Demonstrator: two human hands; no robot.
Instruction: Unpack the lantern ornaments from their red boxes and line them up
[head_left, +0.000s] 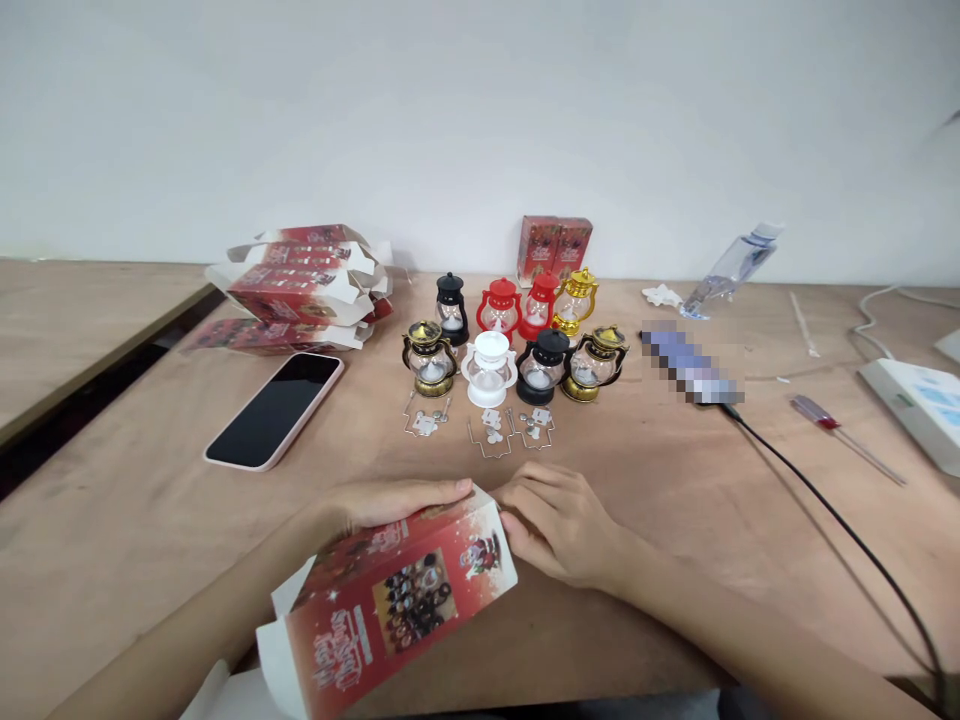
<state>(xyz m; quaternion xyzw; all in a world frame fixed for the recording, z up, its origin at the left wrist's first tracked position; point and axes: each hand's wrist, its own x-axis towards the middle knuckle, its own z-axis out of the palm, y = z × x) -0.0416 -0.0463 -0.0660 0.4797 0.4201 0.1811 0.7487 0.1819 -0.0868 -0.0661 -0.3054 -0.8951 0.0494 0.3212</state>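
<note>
My left hand point(382, 503) and my right hand point(559, 520) both grip a red printed carton box point(397, 605) lying at the near table edge, its open flaps towards me. The left hand's fingers curl over the box's far top edge; the right hand's fingers pinch its far right corner. Just beyond the hands lie small metal wire handles and tiny parts point(487, 430). Behind those stand several miniature lanterns point(517, 335) in bronze, white, black, red and gold.
A phone point(275, 408) lies screen-up at left. A stack of flattened red cartons point(307, 285) sits behind it. Two closed red boxes point(553, 245) stand by the wall. At right are a screwdriver point(844, 432), a black cable point(840, 530), a white device point(915, 405) and a plastic bag point(731, 265).
</note>
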